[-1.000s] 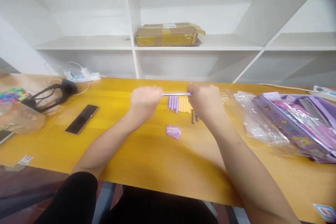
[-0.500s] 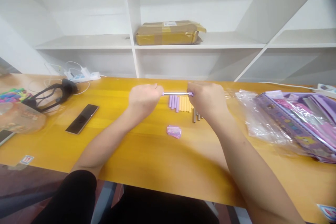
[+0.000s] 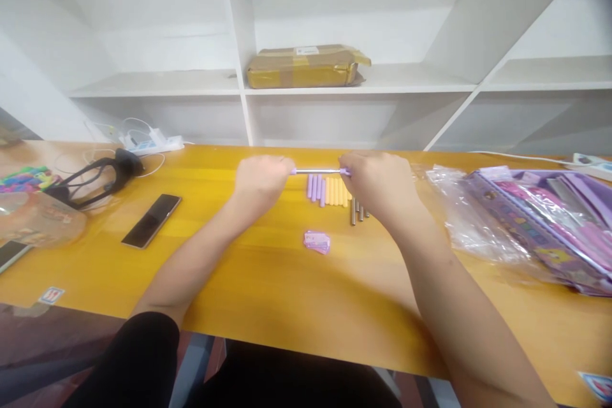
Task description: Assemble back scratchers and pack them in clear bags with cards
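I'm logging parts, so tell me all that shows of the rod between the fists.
The slim rod is straight, shiny and silvery, apparently metal. Purple shows where it enters the left hand and right hand, which grip and hide its ends. It runs side to side, near the purple sticks and yellow sticks.

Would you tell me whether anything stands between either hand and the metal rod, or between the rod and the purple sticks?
Nothing visible does: the left hand and right hand grip the metal rod near its ends, and no object shows between it and the purple sticks.
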A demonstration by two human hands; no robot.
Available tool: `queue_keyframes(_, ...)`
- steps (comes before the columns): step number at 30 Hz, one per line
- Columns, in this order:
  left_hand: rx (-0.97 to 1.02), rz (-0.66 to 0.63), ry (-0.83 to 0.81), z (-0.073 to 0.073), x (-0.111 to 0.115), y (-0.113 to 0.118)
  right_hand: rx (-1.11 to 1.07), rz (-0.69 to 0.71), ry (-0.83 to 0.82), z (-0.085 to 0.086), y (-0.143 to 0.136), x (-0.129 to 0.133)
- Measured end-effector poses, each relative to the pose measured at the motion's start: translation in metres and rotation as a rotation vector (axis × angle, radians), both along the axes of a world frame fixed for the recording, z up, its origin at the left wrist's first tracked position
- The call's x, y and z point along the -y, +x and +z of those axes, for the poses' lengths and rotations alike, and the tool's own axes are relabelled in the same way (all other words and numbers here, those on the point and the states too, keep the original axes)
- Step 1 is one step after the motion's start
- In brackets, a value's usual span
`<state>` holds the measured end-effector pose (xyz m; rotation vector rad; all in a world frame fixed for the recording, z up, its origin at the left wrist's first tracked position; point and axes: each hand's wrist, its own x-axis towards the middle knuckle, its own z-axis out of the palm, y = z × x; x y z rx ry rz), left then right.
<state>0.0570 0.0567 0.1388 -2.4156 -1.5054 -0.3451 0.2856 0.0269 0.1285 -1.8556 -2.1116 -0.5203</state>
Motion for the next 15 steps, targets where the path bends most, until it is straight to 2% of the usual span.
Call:
queue_keyframes(8,-0.026,0.008,0.084,-0.003,-0.002,-0.002,-0.001,0.016,0.056,0.001,0.006,-0.002)
queue_keyframes(15,0.110,-0.094,0.389,-0.004,-0.010,-0.007,-0.045,0.090,0.184,0.008,0.015,-0.002)
